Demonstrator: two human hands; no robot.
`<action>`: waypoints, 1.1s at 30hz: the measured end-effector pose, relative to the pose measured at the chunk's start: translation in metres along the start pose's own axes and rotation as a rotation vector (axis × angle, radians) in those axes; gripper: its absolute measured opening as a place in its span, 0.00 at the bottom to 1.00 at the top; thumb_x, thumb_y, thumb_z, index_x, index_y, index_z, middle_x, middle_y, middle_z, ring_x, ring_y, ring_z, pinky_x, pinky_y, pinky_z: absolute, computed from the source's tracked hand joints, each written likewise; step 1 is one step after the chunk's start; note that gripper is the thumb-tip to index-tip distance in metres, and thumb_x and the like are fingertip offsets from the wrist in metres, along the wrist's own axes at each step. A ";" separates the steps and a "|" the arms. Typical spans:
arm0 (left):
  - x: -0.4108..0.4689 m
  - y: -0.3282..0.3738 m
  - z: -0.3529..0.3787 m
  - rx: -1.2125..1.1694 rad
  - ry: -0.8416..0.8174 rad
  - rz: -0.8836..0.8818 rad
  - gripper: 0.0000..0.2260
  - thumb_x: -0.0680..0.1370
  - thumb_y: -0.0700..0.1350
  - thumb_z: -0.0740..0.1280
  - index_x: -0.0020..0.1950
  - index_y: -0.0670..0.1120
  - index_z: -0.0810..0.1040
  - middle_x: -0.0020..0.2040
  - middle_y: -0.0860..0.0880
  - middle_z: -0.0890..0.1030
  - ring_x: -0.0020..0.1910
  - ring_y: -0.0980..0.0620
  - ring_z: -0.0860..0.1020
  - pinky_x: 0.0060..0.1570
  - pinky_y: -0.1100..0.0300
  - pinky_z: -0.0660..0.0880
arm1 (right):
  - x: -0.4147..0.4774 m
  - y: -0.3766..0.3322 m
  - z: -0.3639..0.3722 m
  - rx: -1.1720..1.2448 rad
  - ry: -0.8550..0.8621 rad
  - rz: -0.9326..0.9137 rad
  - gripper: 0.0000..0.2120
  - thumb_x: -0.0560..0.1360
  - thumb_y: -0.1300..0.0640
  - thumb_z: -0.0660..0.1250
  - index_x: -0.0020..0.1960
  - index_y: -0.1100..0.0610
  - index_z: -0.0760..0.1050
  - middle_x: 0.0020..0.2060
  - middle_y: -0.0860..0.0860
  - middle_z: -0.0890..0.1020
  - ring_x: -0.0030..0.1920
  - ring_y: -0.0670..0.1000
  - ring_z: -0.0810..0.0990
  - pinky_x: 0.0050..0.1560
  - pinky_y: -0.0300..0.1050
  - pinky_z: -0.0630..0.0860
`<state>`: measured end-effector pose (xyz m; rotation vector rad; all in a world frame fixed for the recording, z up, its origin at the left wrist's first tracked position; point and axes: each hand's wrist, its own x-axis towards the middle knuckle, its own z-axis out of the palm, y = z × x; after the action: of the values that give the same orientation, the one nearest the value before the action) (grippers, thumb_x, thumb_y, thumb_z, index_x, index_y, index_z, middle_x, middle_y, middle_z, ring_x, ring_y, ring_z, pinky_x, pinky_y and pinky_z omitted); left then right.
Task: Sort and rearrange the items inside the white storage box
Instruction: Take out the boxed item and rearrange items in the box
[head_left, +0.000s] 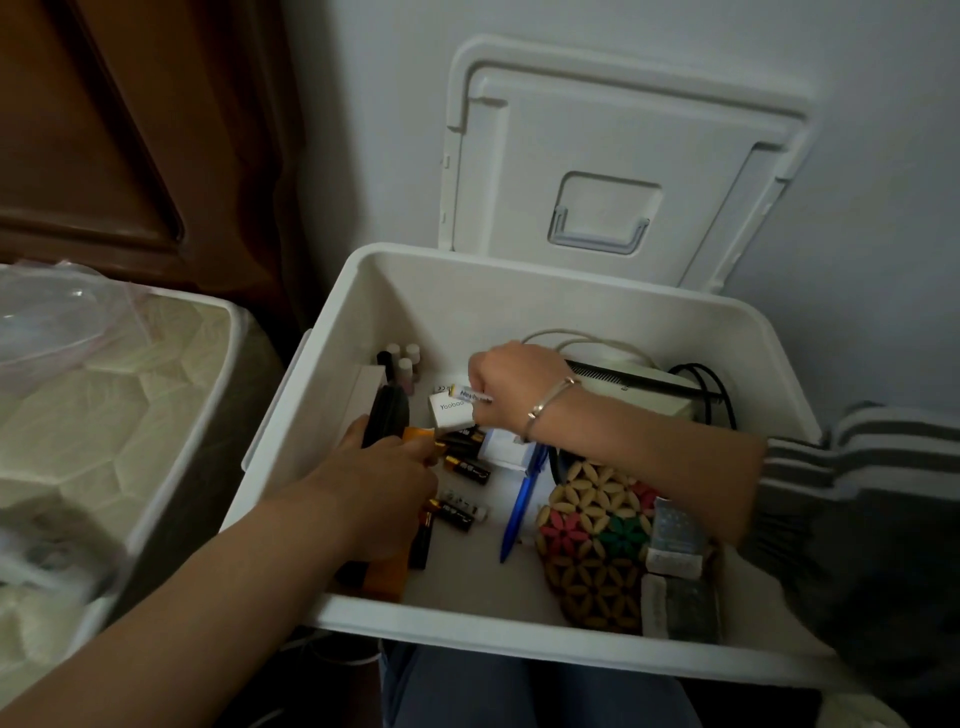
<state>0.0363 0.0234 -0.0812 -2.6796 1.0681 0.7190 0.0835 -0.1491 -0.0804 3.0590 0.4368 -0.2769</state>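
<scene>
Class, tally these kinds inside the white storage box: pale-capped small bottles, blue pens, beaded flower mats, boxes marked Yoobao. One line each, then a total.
Pale-capped small bottles: 3
Blue pens: 1
Beaded flower mats: 1
Boxes marked Yoobao: 1
Total: 6
</scene>
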 end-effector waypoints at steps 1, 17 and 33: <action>0.000 0.000 0.000 -0.002 -0.004 0.000 0.17 0.77 0.43 0.59 0.65 0.54 0.71 0.71 0.54 0.61 0.67 0.51 0.65 0.73 0.43 0.47 | 0.008 0.002 0.002 -0.018 0.019 0.012 0.07 0.72 0.55 0.65 0.47 0.57 0.73 0.42 0.52 0.78 0.40 0.53 0.75 0.35 0.45 0.69; 0.001 0.000 0.001 -0.022 -0.005 -0.004 0.14 0.78 0.43 0.58 0.62 0.52 0.73 0.69 0.54 0.63 0.65 0.51 0.67 0.73 0.41 0.49 | -0.062 0.067 -0.013 -0.117 0.091 0.088 0.19 0.75 0.42 0.61 0.59 0.53 0.71 0.55 0.50 0.76 0.54 0.53 0.76 0.48 0.45 0.70; 0.002 -0.001 -0.001 -0.063 -0.005 -0.004 0.13 0.79 0.45 0.58 0.60 0.53 0.76 0.70 0.54 0.64 0.66 0.51 0.66 0.73 0.41 0.47 | -0.098 0.076 -0.009 -0.361 0.128 0.189 0.12 0.77 0.54 0.57 0.58 0.55 0.70 0.50 0.51 0.79 0.47 0.54 0.80 0.37 0.43 0.65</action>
<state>0.0389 0.0228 -0.0815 -2.7296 1.0559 0.7710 0.0143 -0.2486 -0.0526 2.7434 0.1751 0.0062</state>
